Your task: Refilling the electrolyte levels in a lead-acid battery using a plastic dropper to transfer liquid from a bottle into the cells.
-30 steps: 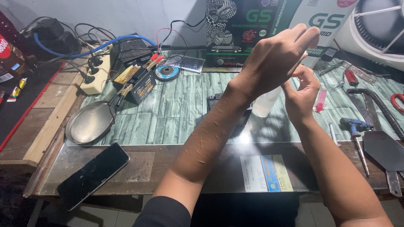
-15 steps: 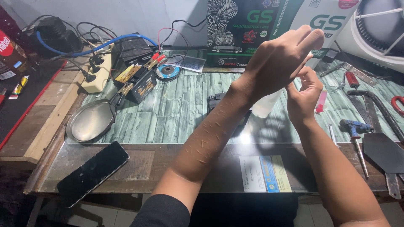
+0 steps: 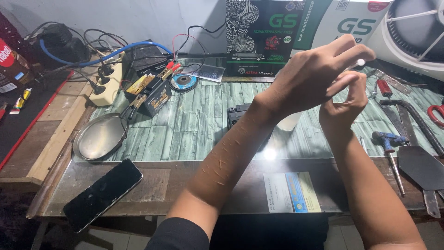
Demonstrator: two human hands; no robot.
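At the near edge of the worktop point(image 3: 185, 185), under the glass top, lies a paper card point(image 3: 290, 192) with a blue and yellow stripe, and to my left a dark phone point(image 3: 102, 194) lies face up, slanted across the corner. Just beyond it sits a round metal dish point(image 3: 101, 136). My two arms rise over the middle of the worktop. My left hand point(image 3: 319, 76) is raised with the fingers stretched forward and curled over, and its fingertips pinch a small white piece point(image 3: 360, 62); I cannot tell what the piece is. My right hand point(image 3: 347, 99) is just below and behind it, fingers bent up to meet the same spot, so both hands are together at that white piece, held in the air well above the worktop. Under my hands a pale bottle point(image 3: 289, 121) and a small black box point(image 3: 238, 115) stand partly hidden by my left forearm. To my right lie a blue-handled screwdriver point(image 3: 390, 150), a flat scraper point(image 3: 422, 169) and a dark bent bar point(image 3: 414, 121). Farther back on the left a small battery point(image 3: 152, 95) has red clips on it, beside a yellow-white power strip point(image 3: 108, 81) and a blue cable point(image 3: 111, 51). A round disc point(image 3: 183, 82) lies near the battery. Against the wall stand printed cartons point(image 3: 259, 37) and a white fan point(image 3: 411, 34).
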